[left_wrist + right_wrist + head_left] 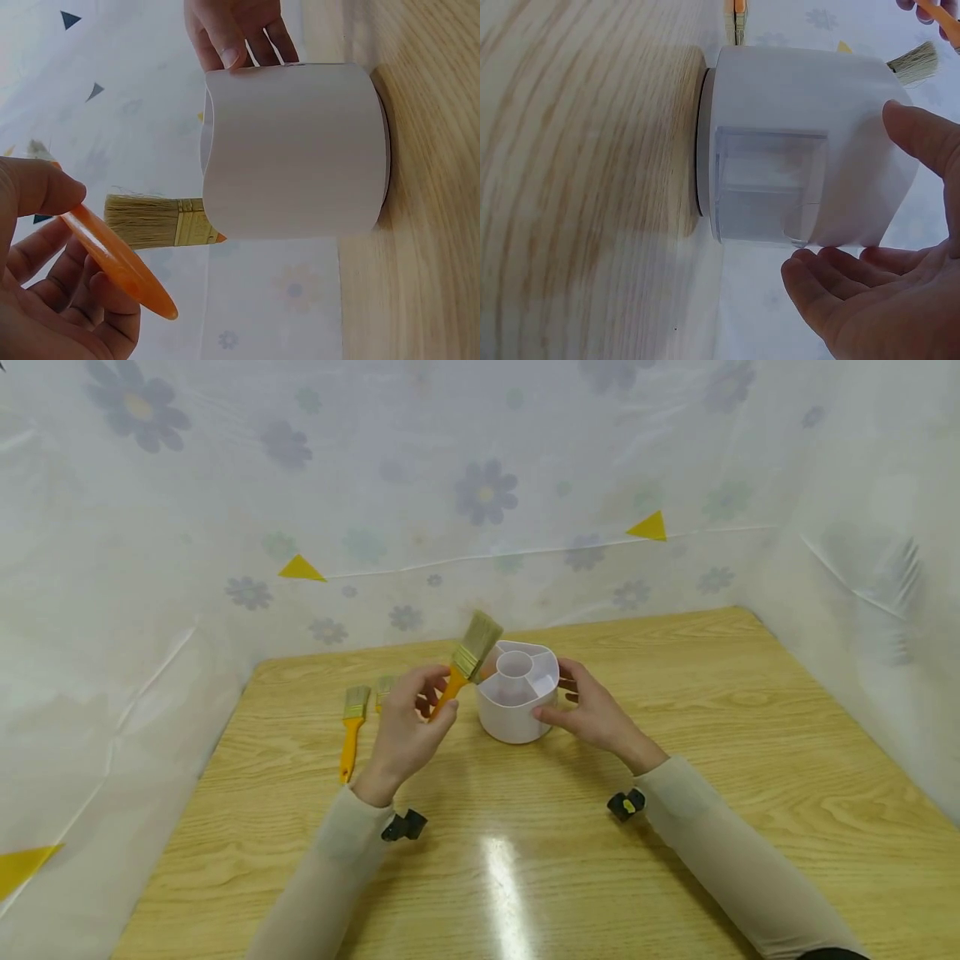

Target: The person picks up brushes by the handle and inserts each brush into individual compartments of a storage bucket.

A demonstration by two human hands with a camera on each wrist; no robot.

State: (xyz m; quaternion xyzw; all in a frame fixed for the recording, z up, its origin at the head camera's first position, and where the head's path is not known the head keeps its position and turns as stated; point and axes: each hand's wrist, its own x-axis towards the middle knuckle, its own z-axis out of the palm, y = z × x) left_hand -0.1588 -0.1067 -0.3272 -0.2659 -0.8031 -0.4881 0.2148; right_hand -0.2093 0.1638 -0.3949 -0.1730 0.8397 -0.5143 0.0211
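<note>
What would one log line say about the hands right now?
left hand: holds paintbrush, bristles up | right hand: fingers steady white holder | wooden table: two more brushes lying left

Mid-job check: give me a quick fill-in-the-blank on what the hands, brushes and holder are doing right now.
1. The left hand holds a paintbrush by its ____ handle.
2. The right hand steadies the white ____ on the wooden table.
3. The held brush's bristles point ____, above the holder's rim.
4. Another brush lies flat on the table on the person's ____ side.

Missing words: orange; holder; upward; left
</note>
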